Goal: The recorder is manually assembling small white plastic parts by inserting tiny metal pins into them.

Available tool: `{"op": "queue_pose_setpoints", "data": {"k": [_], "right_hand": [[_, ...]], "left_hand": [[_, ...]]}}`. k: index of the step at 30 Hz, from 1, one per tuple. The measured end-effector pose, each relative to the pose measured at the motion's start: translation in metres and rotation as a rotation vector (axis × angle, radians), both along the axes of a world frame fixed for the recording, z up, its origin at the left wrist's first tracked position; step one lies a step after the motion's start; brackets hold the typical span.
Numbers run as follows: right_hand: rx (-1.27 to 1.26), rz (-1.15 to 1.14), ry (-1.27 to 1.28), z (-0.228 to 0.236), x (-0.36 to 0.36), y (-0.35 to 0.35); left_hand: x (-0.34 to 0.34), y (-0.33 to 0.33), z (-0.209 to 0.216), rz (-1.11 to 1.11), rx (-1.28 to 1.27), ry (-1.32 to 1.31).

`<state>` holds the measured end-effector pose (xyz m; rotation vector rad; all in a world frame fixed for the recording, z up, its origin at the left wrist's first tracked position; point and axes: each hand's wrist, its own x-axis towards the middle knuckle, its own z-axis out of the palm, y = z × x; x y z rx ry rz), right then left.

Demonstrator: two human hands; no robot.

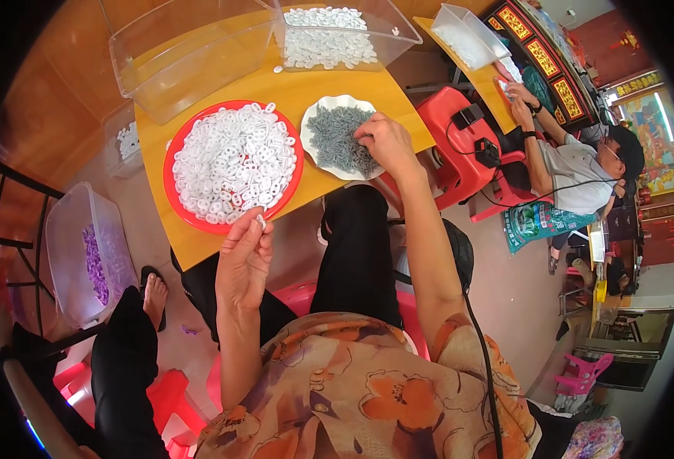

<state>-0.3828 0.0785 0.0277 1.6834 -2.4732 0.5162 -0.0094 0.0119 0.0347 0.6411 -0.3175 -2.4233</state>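
My left hand [244, 260] pinches a small white oval plastic piece [260, 220] between thumb and fingertips, just past the near rim of a round red tray [170, 170]. Heaped in that tray are many similar white pieces [230, 157] with small holes. To its right, a white dish with a wavy rim [344, 100] holds a pile of small grey screw-like parts [335, 131]. My right hand [390, 145] reaches over the dish's right side, its fingertips drawn together at the grey parts. Whatever lies between those fingertips is too small to make out.
Clear plastic bins [192, 65] stand along the yellow table's [170, 226] far side, one holding white pieces [329, 46]. Purple parts fill a bin [96, 264] on the floor at left. Red stools [459, 141] and another person [582, 168] are at right. A black cable [484, 344] hangs by my right arm.
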Motion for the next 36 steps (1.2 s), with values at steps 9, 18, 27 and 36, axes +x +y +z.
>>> {"op": "queue_pose_setpoints", "data": {"k": [9,18,27,36], "right_hand": [[0.086,0.060,0.044,0.004,0.004,-0.006],[-0.099,0.029,-0.149,-0.007,0.005,-0.007],[-0.213,-0.189,-0.570,-0.019,-0.007,-0.007],[-0.387,-0.191,-0.865,-0.018,0.001,-0.006]], "left_hand": [[0.001,0.001,0.002,-0.008,-0.030,0.014],[-0.001,-0.004,0.002,-0.005,-0.023,-0.057],[-0.002,-0.006,-0.002,-0.008,-0.025,-0.040],[-0.003,-0.003,-0.007,0.004,-0.009,-0.049]]}}
